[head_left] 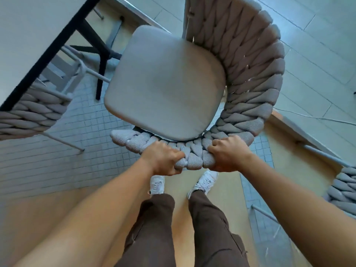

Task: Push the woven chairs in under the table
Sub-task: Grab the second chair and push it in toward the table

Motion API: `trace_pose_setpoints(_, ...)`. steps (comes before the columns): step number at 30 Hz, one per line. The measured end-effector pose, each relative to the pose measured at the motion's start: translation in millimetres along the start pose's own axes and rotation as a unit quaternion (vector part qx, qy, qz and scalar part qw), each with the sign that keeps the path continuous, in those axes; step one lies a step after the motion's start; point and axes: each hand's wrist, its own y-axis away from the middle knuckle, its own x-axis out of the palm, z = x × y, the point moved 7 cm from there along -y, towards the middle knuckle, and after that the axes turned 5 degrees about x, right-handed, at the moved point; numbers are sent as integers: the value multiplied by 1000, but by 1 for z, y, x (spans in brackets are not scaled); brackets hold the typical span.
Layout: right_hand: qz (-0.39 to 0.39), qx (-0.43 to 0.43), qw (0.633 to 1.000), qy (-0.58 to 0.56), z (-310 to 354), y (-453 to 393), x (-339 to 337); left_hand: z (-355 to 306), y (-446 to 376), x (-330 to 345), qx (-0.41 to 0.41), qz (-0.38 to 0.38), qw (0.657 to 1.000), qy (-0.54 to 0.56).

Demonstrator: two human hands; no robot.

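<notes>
Nearest to you are your own legs in brown trousers [154,234], with white shoes [204,183] planted on the tan floor strip directly below your arms. Just past them, your left hand [163,160] and right hand [227,154] both clasp the back rail of the woven chair [256,78], side by side with a short stretch of braid between them. On each hand the fingers are curled together over the thick rope weave, thumbs wrapping from the near side; the fingertips themselves are hidden under the braid.

Beyond your hands lies the chair's grey seat cushion [165,83], its front corner pointing toward the table [27,33] at upper left. The chair stands out from the table, the seat entirely clear of the tabletop's dark edge and angled to it. The black table leg [102,62] stands just beside the cushion's far-left side.

To the left, a second woven chair [30,112] sits partly under the tabletop. At the far right edge, the braided back of a third chair [342,191] shows.
</notes>
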Motion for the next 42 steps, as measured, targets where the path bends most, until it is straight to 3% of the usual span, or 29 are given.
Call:
trace_pose_setpoints(12,-49,5,999,8,5,-53,-32,65,-1,-29,-28,-13,999,-20)
trace_pose_setpoints(26,-51,6,999,3,-2,-52,-36,39,-14,-38,-120,-55,991,8)
trace_pose_setpoints(35,-36,5,999,4,-2,-52,-36,36,-17,-37,-169,-41,985,9)
trace_pose_setpoints(42,-1,-94,995,19,-9,-50,-37,7,-37,-37,-236,-58,968,55)
